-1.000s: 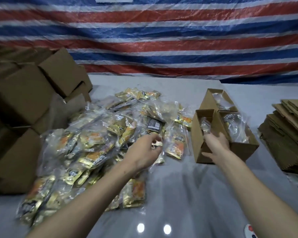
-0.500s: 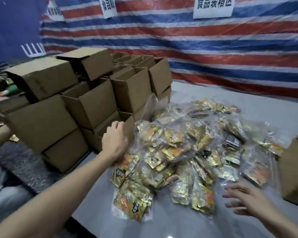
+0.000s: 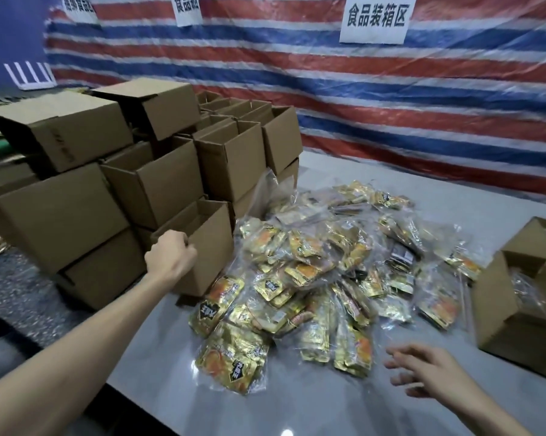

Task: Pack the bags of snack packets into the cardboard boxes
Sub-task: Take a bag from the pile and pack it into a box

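Cardboard box (image 3: 208, 247) in left hand (image 3: 171, 256)

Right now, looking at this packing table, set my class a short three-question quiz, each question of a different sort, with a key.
1. True or false: the left hand grips the rim of an open empty box.
2. What is the right hand holding? A) a snack bag B) a box flap C) nothing
3. Fill in: the pile of snack bags lies between the box stack and the box on the ____.

Key: 1 true; 2 C; 3 right.
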`<state>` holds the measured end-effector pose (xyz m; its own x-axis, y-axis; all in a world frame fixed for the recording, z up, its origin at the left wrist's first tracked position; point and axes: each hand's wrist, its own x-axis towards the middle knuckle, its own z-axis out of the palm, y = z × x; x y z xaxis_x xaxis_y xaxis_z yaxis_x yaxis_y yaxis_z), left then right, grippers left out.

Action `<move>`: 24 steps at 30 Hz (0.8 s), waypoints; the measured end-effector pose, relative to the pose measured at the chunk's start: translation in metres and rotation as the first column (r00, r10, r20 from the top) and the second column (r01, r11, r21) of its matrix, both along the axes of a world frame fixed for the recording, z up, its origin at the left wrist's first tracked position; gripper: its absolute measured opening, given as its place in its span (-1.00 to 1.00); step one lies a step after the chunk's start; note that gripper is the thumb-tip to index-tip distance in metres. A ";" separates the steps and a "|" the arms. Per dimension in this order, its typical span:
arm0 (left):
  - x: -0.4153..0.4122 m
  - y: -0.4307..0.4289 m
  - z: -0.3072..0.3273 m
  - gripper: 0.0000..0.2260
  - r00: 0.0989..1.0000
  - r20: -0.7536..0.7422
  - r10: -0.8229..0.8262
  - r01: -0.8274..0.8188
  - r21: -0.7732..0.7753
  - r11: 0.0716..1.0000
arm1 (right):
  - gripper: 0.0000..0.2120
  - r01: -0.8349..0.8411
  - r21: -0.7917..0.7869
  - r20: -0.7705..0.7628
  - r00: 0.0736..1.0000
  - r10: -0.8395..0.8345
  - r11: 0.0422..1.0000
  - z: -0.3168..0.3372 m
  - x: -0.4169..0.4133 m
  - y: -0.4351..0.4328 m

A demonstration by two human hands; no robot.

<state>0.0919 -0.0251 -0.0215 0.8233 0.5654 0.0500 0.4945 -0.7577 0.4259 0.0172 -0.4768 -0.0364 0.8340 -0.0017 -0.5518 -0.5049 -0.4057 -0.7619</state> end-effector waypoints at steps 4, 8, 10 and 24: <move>-0.025 -0.006 0.055 -0.90 1.000 0.010 -0.011 0.010 0.068 0.998 | -0.91 0.022 0.019 0.010 1.000 -0.022 1.000 0.006 -0.005 0.004; -0.062 -0.028 0.112 -0.96 0.997 0.023 -0.077 0.072 0.171 0.983 | -0.90 0.018 0.058 0.071 0.997 -0.022 0.998 0.016 -0.010 0.012; -0.082 -0.043 0.135 -0.91 0.982 0.050 -0.184 0.167 0.239 0.956 | -0.90 0.002 0.075 0.117 0.993 -0.011 0.997 0.022 -0.014 0.014; -0.119 -0.154 0.050 -0.89 0.345 0.218 -0.913 0.911 0.155 0.381 | -0.29 0.205 0.235 0.113 0.965 -0.236 0.950 0.033 -0.048 -0.014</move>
<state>-0.0275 -0.1790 0.0285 0.7880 -0.5290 0.3149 -0.6156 -0.6786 0.4007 -0.0310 -0.4905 -0.0029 0.8944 -0.0866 -0.4388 -0.4464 -0.1115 -0.8879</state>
